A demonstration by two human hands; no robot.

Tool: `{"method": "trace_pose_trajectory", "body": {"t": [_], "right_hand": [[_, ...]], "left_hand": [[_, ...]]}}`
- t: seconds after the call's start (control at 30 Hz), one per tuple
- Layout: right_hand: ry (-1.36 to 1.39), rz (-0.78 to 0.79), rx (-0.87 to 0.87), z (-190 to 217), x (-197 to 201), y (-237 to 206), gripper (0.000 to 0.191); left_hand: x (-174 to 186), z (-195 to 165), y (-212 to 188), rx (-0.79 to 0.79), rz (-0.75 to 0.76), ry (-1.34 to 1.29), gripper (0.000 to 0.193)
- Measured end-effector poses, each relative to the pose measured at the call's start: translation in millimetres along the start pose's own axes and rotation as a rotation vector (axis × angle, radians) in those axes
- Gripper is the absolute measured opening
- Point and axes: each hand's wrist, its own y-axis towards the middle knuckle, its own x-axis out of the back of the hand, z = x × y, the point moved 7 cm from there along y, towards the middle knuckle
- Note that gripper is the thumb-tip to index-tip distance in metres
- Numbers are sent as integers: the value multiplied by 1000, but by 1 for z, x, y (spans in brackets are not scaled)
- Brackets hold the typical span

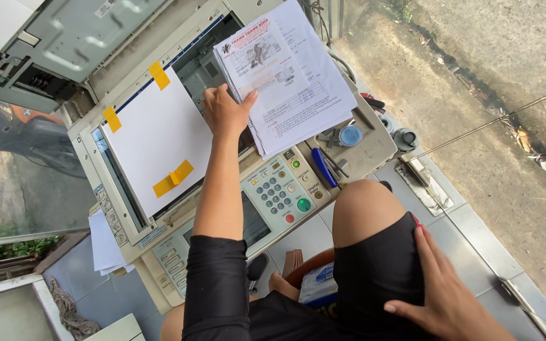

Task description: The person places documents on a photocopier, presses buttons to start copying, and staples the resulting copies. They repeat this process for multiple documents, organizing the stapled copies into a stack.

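Observation:
My left hand [225,111] reaches out over a grey photocopier [361,156] and grips the near edge of a stack of printed papers [298,88] lying on its right side. The top sheet carries a red heading and a small picture. On the scanner glass to the left lies a white sheet [156,136] fixed with several yellow tape strips [173,179]. The copier's lid [64,38] is raised at the back. My right hand [446,293] rests flat on my thigh, on black shorts [374,271], holding nothing.
The copier's control panel [279,189] with keypad and coloured buttons faces me. A blue stapler [323,167], clips and a small round tin [350,135] lie on its right ledge. Loose white sheets [104,243] stick out below left. Concrete ground lies to the right.

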Motion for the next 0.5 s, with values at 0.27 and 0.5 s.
{"method": "trace_pose_trajectory", "body": {"t": [0.27,0.5], "right_hand": [[154,-110,143,-23,-12,7,139],[178,-121,125,-29,-12,6,137]], "left_hand": [[-5,17,-3,103,49,-177,57],[1,-4,2,182,-64,-547,35]]}}
